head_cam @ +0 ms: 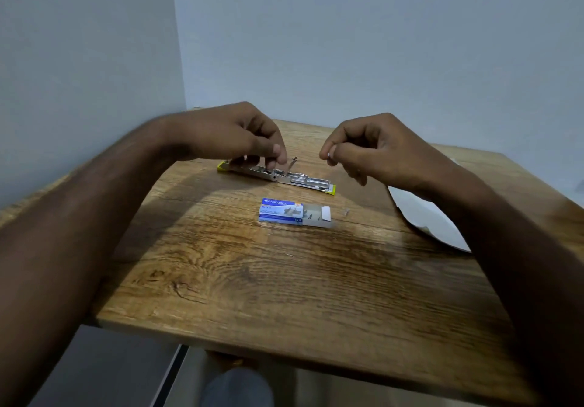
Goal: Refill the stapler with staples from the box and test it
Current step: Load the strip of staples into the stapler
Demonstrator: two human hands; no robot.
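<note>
A yellow stapler (pixel 303 180) lies opened flat on the wooden table (pixel 284 280), its metal staple channel facing up. My left hand (pixel 240 136) rests over the stapler's left half, fingertips pinching a metal part near the hinge. My right hand (pixel 373 150) hovers just right of the stapler, thumb and forefinger pinched on a small silvery piece that looks like staples. The blue and white staple box (pixel 281 212) lies nearer to me, its inner tray slid out to the right with staples showing inside.
A white sheet of paper (pixel 423 217) lies on the table's right side, partly under my right forearm. A small clear bit (pixel 346 211) sits right of the box. Walls close in behind and left of the table.
</note>
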